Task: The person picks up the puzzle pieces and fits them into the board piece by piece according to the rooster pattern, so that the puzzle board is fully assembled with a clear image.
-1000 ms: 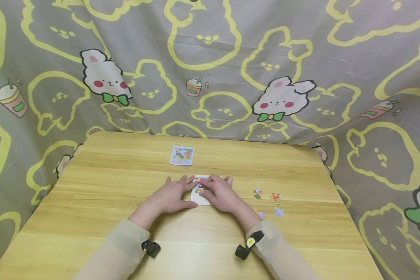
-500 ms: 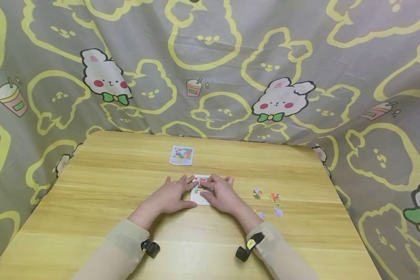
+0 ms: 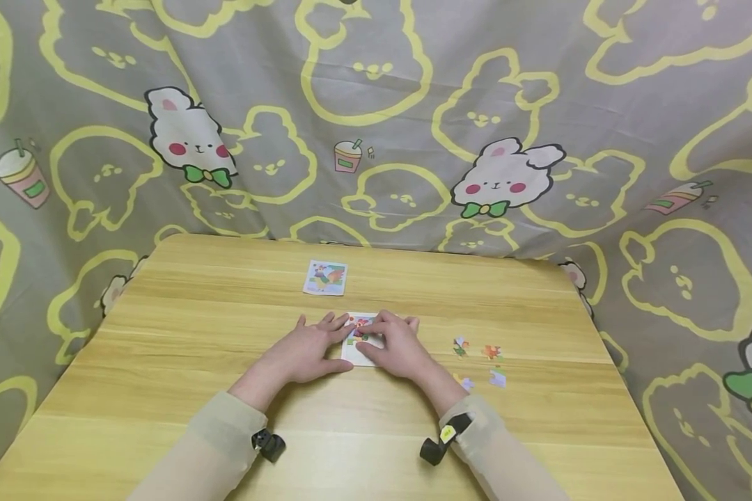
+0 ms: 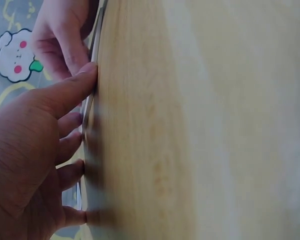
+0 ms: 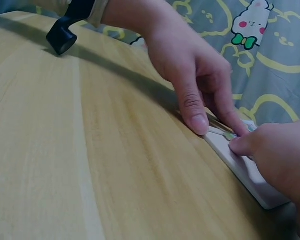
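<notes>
Touching flat white board [image 5: 246, 170], bare hands [image 3: 310, 351], knobbed puzzle pieces [image 3: 492, 352]

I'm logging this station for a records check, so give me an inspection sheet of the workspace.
Surface: wood-grain table.
Job's things: white board, partly filled with puzzle pictures; four loose pieces visible to its right; picture card beyond it.
Clutter: nothing seen.
Hands: left hand touches the board's left edge, fingers extended; right hand works over the board, whether gripping anything unclear.
Cables: nothing seen.
Surroundings: patterned curtain behind and at both sides.
</notes>
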`<state>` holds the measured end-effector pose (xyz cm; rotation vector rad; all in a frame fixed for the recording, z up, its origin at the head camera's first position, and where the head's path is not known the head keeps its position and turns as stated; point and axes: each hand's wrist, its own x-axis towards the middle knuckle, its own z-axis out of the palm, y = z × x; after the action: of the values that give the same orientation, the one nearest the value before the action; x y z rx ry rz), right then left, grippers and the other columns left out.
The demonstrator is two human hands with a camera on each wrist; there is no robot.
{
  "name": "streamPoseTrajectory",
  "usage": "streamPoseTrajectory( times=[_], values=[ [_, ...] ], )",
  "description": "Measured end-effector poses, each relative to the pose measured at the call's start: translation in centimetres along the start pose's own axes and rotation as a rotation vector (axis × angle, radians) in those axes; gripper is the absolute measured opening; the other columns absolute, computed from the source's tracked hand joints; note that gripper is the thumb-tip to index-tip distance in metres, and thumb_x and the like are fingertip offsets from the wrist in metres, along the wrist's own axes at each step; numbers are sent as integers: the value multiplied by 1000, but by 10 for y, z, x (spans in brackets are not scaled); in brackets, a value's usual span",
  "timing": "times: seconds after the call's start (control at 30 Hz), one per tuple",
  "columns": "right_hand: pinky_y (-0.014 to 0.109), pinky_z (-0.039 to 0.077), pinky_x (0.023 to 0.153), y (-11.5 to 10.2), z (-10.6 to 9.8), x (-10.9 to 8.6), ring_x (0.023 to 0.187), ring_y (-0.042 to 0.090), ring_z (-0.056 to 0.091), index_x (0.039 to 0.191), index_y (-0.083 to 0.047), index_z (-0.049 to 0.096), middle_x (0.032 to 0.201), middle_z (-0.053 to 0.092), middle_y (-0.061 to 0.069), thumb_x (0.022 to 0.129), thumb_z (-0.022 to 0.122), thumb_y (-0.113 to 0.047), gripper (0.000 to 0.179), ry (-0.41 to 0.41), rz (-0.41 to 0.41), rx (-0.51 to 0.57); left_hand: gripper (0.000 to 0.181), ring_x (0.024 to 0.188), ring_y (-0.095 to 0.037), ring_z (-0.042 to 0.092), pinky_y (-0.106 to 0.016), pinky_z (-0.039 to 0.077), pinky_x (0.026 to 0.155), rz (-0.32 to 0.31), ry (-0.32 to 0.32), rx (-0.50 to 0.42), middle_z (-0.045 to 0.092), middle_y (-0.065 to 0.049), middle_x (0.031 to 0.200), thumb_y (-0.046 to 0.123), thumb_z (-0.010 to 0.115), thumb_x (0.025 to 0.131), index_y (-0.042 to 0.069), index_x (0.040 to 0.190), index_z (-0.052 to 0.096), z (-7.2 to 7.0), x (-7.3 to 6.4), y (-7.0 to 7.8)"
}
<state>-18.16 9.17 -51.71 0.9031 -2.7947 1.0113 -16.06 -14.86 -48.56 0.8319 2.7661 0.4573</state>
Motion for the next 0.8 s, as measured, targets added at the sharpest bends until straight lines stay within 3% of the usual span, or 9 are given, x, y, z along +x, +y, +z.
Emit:
streamPoseTrajectory(
  times=[0.47,0.8],
  values=[
    [46,23,85,0,1,2,83,10,54,122,-13,81,98,61,-6,96,80,-34,34,-8,32,22,77,156,-38,28,-82,24,110,5,-29,44,31,-4,171,55,65,102,15,164,43,-4,-2,4],
    [47,23,87,0,-3,2,83,9,54,124,-13,80,98,61,-7,97,80,-33,34,-36,35,38,76,156,-40,26,-85,21,109,-8,-26,-13,31,-5,171,54,68,101,15,162,46,-3,-1,4]
  ],
)
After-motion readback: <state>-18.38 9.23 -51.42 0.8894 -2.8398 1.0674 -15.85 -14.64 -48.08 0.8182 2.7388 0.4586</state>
